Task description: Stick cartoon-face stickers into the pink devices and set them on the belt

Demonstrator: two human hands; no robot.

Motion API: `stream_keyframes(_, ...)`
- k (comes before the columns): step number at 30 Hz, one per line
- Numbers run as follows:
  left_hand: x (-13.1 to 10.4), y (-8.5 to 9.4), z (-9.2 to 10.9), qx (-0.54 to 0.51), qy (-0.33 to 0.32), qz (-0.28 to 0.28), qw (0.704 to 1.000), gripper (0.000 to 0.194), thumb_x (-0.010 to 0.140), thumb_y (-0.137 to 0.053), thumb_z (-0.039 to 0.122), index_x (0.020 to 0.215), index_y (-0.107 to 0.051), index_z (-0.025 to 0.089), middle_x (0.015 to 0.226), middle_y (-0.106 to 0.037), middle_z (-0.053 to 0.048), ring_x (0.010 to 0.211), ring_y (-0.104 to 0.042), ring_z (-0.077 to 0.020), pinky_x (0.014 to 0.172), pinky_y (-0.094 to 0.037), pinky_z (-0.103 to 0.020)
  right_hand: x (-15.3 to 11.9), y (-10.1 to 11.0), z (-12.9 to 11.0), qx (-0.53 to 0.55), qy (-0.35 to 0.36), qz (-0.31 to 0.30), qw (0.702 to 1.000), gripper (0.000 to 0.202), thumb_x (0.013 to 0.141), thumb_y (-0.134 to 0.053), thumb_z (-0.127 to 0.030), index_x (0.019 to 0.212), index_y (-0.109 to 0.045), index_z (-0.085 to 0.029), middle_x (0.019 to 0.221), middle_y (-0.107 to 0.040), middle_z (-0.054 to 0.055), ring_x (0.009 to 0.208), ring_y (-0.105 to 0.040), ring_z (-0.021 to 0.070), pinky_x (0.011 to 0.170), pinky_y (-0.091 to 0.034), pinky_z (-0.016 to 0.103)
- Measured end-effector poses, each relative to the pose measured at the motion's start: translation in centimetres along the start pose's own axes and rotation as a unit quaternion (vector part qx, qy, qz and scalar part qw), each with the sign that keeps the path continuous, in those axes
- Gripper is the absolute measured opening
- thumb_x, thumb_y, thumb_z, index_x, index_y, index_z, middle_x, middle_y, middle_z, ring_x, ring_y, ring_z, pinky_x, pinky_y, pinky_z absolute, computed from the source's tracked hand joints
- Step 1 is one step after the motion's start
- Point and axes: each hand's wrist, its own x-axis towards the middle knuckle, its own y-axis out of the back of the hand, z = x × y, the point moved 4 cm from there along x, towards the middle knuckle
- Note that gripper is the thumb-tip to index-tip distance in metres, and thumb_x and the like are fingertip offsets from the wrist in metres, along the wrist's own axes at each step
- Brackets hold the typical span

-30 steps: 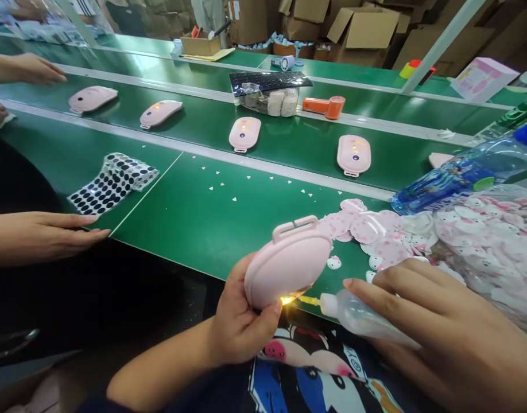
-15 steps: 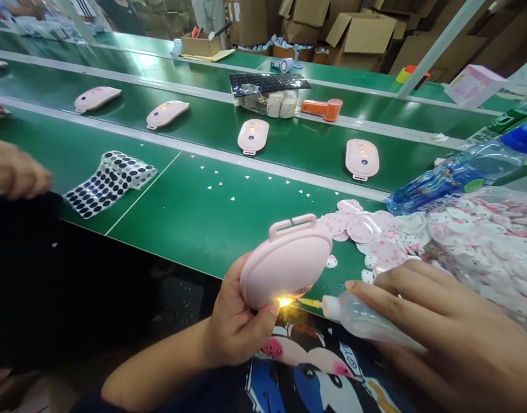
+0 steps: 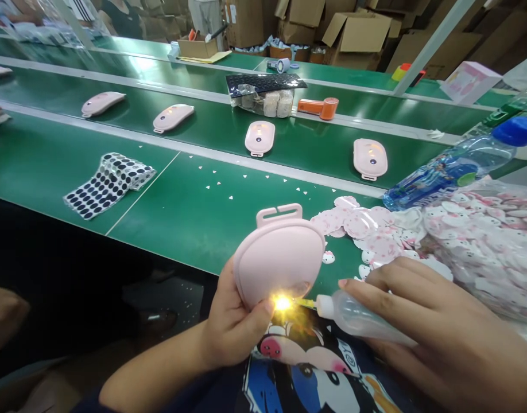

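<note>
My left hand (image 3: 235,327) grips a pink rounded plastic case (image 3: 281,258) with a slotted strap loop at its top. A bright yellow light shines from the case's lower edge, close to my thumb. My right hand (image 3: 436,321) is closed around a translucent squeeze bottle (image 3: 358,312) with a white collar and a thin yellow needle tip. The tip points left at the lit edge; the glare hides whether it touches. Past the case lie loose pink printed discs (image 3: 362,223) and small white cat-face pieces (image 3: 328,257).
Several pink cases (image 3: 260,139) lie on the green belt beyond a pale rail. A sheet of black dots (image 3: 108,183) rests at left. A blue-capped bottle (image 3: 453,166) leans over a plastic bag of cat-face pieces (image 3: 483,246) at right. Another person's arm (image 3: 5,318) shows at lower left.
The case in my left hand has turned slightly, showing more of its broad face. Both hands shifted a little left. Cases on the belt moved right. The other person's hand at left dropped lower.
</note>
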Motion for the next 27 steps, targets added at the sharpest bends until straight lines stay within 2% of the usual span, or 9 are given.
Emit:
stream_keyframes(4,0.2,-0.8,0.2,-0.035,0.022,-0.013,0.999,0.048,0.089,-0.061,0.017,0.131,-0.045,0.034,0.132,-0.063,-0.007,0.113,-0.065,-0.033,0.093,-0.058,-0.05,0.4,0.1,-0.6,0.0,0.01,0.007,1.0,0.023,0.097,-0.047,-0.031,0.116,-0.057,-0.024,0.085,-0.06,0.007,0.072,-0.054,0.0213,0.057,-0.045,0.033)
stream_keyframes(9,0.3,-0.7,-0.4,-0.054,0.042,0.027,0.997,0.047,0.085,-0.068,0.019,0.126,-0.049,0.031,0.121,-0.069,-0.007,0.105,-0.069,-0.032,0.088,-0.06,-0.048,0.4,0.1,0.0,0.055,-0.015,-0.006,0.998,0.023,0.094,-0.054,-0.032,0.116,-0.056,-0.027,0.089,-0.063,0.005,0.075,-0.058,0.0196,0.061,-0.048,0.032)
stream_keyframes(12,0.6,0.4,-1.0,-0.043,0.038,0.09,0.994,0.049,0.083,-0.07,0.02,0.127,-0.051,0.031,0.12,-0.068,-0.005,0.104,-0.068,-0.028,0.086,-0.06,-0.042,0.5,-0.4,2.3,0.141,-0.092,0.011,0.986,0.023,0.09,-0.06,-0.034,0.112,-0.057,-0.028,0.096,-0.065,0.003,0.081,-0.062,0.0179,0.067,-0.051,0.03)
stream_keyframes(15,1.1,1.4,-1.2,-0.03,0.032,0.166,0.985,0.047,0.078,-0.074,0.02,0.121,-0.057,0.029,0.115,-0.068,-0.002,0.1,-0.067,-0.0223,0.084,-0.059,-0.033,1.4,-1.8,5.9,0.256,-0.205,0.089,0.94,0.024,0.088,-0.06,-0.039,0.109,-0.055,-0.025,0.096,-0.066,0.002,0.082,-0.065,0.0171,0.071,-0.052,0.03)
stream_keyframes(17,1.6,1.5,-1.2,-0.032,0.04,0.192,0.98,0.047,0.075,-0.076,0.02,0.118,-0.059,0.029,0.11,-0.069,-0.001,0.097,-0.067,-0.0206,0.083,-0.058,-0.031,3.0,-3.4,8.0,0.304,-0.25,0.122,0.911,0.03,0.087,-0.059,-0.039,0.11,-0.052,-0.022,0.102,-0.065,0.004,0.087,-0.066,0.0179,0.075,-0.054,0.032)
stream_keyframes(20,2.0,1.2,-1.3,-0.031,0.052,0.208,0.976,0.052,0.07,-0.079,0.021,0.118,-0.059,0.028,0.106,-0.07,-0.002,0.095,-0.068,-0.0224,0.081,-0.059,-0.034,6.7,-6.0,10.3,0.273,-0.275,0.134,0.912,0.033,0.082,-0.063,-0.034,0.11,-0.052,-0.021,0.112,-0.063,0.007,0.099,-0.063,0.0204,0.084,-0.051,0.036)
stream_keyframes(23,2.2,1.1,-1.4,-0.023,0.051,0.221,0.974,0.064,0.065,-0.082,0.022,0.124,-0.058,0.025,0.104,-0.072,-0.005,0.09,-0.07,-0.0234,0.076,-0.061,-0.034,10.0,-7.8,11.7,0.223,-0.286,0.11,0.925,0.033,0.077,-0.069,-0.028,0.106,-0.056,-0.02,0.11,-0.062,0.007,0.098,-0.06,0.021,0.087,-0.048,0.037)
stream_keyframes(25,2.2,1.4,-1.3,-0.014,0.051,0.22,0.974,0.066,0.065,-0.083,0.022,0.125,-0.058,0.024,0.102,-0.072,-0.006,0.087,-0.07,-0.0234,0.074,-0.061,-0.034,10.9,-8.1,12.1,0.196,-0.284,0.081,0.935,0.036,0.076,-0.071,-0.027,0.108,-0.057,-0.02,0.107,-0.063,0.006,0.095,-0.06,0.0205,0.085,-0.048,0.036)
stream_keyframes(27,2.1,1.8,-1.0,-0.004,0.053,0.214,0.975,0.063,0.066,-0.083,0.022,0.124,-0.059,0.022,0.101,-0.073,-0.007,0.086,-0.071,-0.0243,0.072,-0.062,-0.036,10.4,-7.4,12.2,0.162,-0.285,0.065,0.942,0.046,0.077,-0.072,-0.03,0.117,-0.054,-0.019,0.115,-0.06,0.009,0.099,-0.059,0.0215,0.086,-0.047,0.036)
